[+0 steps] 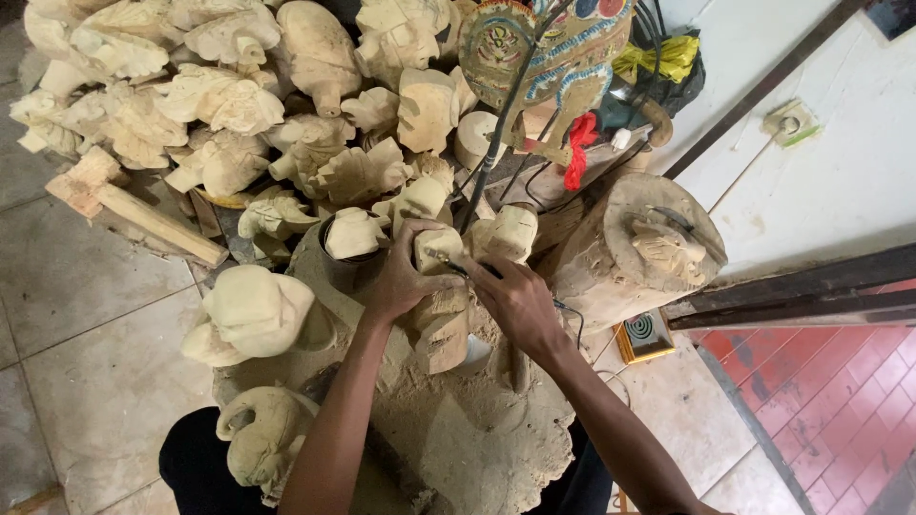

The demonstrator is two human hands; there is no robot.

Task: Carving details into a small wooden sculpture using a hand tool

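My left hand (401,277) grips a pale carved wooden figure (441,324) that stands upright on a sawdust-covered work block (458,429). My right hand (515,300) holds a thin dark carving tool (458,269) with its tip against the top of the figure. A thin cable trails from under my right hand. Both forearms reach in from the bottom of the view.
A large heap of unfinished pale carvings (219,95) fills the upper left. A log stump (634,248) with a carved piece on top stands to the right, and a painted colourful figure (553,57) behind. A wooden mallet (124,200) lies at left. More carvings (253,310) sit near my knees.
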